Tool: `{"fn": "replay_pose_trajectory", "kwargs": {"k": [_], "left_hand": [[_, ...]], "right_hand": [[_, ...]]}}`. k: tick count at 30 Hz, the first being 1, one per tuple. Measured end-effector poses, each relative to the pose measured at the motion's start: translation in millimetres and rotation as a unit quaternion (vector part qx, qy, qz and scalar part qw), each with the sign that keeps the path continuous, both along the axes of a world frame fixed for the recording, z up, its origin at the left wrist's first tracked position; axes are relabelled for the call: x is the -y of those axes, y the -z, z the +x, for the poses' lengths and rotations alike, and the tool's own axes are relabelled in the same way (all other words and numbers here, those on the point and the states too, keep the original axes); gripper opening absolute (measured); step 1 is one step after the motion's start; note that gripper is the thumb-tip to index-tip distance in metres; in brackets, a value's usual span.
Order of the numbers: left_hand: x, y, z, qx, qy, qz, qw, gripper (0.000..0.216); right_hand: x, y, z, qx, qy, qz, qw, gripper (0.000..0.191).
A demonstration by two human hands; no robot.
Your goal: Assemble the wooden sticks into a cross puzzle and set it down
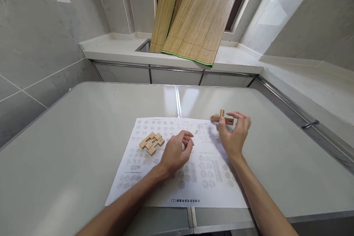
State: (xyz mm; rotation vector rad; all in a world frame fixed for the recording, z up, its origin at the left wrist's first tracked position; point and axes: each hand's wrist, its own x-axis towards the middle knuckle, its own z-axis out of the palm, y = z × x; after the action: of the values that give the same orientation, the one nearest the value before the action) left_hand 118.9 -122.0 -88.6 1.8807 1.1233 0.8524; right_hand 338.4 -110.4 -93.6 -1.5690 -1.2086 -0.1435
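Observation:
My right hand [235, 132] is at the top right corner of a printed paper sheet [171, 191], its thumb and fingers apart around darker wooden puzzle pieces [227, 121]. These form a small cross, with one piece standing up from a lying bar. The thumb overlaps them in view; whether it touches them I cannot tell. My left hand [177, 151] hovers over or rests on the middle of the sheet, fingers loosely bent, a gap between thumb and fingertips, nothing visible in it. To its left, several light, notched wooden puzzle pieces [152, 143] lie close together on the paper.
The sheet carries rows of small line drawings and lies upside down to me. Under it is a pale folding table [69, 147] with a central seam. Beyond stand a white counter [118, 49], a sink corner [143, 46] and a bamboo mat [193, 25] leaning at the window.

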Motion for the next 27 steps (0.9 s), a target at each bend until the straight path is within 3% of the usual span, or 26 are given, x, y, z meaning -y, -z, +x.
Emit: {"fn": "replay_pose_trajectory", "kwargs": {"k": [2, 7, 10, 13, 17, 23, 27], "left_hand": [[0, -0.4, -1, -0.007, 0.007, 0.006, 1.0, 0.017], [0, -11.5, -5, -0.012, 0.086, 0.015, 0.996, 0.019], [0, -25.9, -13, -0.009, 0.11, 0.004, 0.994, 0.022], [-1, -39.6, -28, -0.031, 0.093, 0.047, 0.994, 0.022], [-7, -47.7, -60, -0.13, -0.021, 0.141, 0.981, 0.019], [-2, -49.2, -105, -0.27, -0.093, 0.112, 0.952, 0.049], [4, -52.7, -123, -0.312, -0.051, 0.045, 0.948, 0.06]], "right_hand": [[2, -0.1, -8, 0.029, -0.07, 0.0, 0.997, 0.011], [6, 6.2, -28, 0.065, -0.248, -0.084, 0.963, 0.014], [8, 9.0, -34, 0.086, -0.315, -0.127, 0.936, 0.017], [8, 9.5, -36, 0.091, -0.327, -0.141, 0.93, 0.018], [7, 10.3, -36, 0.099, -0.328, -0.146, 0.928, 0.018], [8, 13.3, -39, 0.113, -0.346, -0.142, 0.92, 0.021], [10, 11.9, -41, 0.12, -0.359, -0.137, 0.915, 0.022]]}}
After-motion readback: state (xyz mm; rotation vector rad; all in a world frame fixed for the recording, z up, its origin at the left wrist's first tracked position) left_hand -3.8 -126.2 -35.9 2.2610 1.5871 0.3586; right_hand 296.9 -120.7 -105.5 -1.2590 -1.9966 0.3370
